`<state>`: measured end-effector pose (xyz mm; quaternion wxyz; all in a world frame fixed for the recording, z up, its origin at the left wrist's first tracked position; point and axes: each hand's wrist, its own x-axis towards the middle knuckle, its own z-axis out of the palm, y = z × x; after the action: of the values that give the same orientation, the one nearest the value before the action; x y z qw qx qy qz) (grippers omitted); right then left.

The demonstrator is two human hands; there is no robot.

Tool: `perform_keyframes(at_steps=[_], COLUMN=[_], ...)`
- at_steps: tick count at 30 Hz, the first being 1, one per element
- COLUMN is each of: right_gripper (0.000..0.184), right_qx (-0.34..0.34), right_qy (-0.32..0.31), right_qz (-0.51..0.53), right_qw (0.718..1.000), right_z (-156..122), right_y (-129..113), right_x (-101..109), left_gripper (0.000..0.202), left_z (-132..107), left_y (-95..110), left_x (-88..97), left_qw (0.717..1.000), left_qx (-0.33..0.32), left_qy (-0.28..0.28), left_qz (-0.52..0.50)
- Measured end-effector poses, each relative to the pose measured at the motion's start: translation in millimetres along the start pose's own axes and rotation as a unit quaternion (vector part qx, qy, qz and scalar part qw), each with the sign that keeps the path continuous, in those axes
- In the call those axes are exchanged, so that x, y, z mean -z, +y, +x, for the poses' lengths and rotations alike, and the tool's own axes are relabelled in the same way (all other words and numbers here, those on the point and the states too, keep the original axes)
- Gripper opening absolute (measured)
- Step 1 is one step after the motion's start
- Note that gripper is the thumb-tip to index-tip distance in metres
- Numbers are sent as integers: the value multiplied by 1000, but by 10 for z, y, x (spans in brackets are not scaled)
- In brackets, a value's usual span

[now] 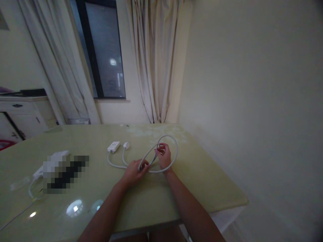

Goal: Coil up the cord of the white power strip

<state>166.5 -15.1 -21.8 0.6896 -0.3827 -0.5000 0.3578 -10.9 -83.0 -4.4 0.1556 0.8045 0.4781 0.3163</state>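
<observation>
in the head view, the white cable (177, 149) is up between the hands over the middle of the bench (207, 181), and it seems to be only partly gathered. 1 large, round loop stands out beyond the right hand (164, 156) and passes close by its wrist; a smaller bend rises from the left hand (135, 171) toward the right fingers, with a further stretch running from hand to hand. the left fingers are narrow, closed around the cable low down, near the bench top; the right fingers are curled in and appear to pinch it higher up, at the near side of the big loop. what looks done, then, is the start of a coil: the strands meet at the hands but are spread well apart elsewhere, and no tie or band can be made out around them. what looks left is the loose part: 2 lengths trail out past the left hand to the white socket block (114, 146) and the white plug (126, 145), which lie near each other on the bench, apart from the coil and free of both hands. farther left, a white device (57, 158) and a dark item (68, 174) are too blurred to identify; a thin cord (19, 215) runs off at the lower left, untouched.
</observation>
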Motion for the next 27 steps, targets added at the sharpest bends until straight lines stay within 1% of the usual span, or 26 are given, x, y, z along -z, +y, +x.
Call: perform_keyframes(at_steps=[3, 5, 7, 9, 11, 14, 16, 18, 21, 24, 27], right_gripper=[31, 30, 30, 31, 33, 38, 40, 40, 35, 33, 33], right_qx=[15, 22, 26, 15, -9, -45, -65, -80, -84, -89, -107], right_qy=[19, 32, 47, 58, 68, 90, 105, 107, 101, 86, 48], right_qz=[-29, -31, -14, 26, 85, 189, 241, 267, 279, 291, 288], right_qw=[999, 999, 998, 998, 994, 977, 963, 954, 951, 949, 950], right_z=[17, 30, 40, 47, 54, 81, 110, 139, 162, 161, 159], right_y=[-67, -96, -103, -88, -59, -10, 18, 40, 56, 45, 8], right_x=[26, 36, 39, 37, 38, 57, 80, 102, 125, 138, 148], left_gripper=[44, 54, 67, 78, 76, 53, 42, 40, 40, 39, 37], left_z=[-13, -16, -12, -1, 18, 48, 61, 65, 61, 52, 36], left_y=[3, -44, -111, -171, -203, -192, -169, -156, -174, -216, -245], left_x=[6, 0, -17, -38, -60, -86, -104, -123, -145, -148, -138], left_qw=[1000, 999, 996, 991, 989, 993, 994, 992, 986, 980, 974], left_qx=[-9, -24, -33, -16, 19, 65, 93, 120, 149, 148, 130], left_qy=[-3, -6, 2, 21, 39, 56, 55, 49, 55, 67, 65], left_qz=[3, -32, -85, -133, -144, -82, -31, 1, 46, 117, 174])
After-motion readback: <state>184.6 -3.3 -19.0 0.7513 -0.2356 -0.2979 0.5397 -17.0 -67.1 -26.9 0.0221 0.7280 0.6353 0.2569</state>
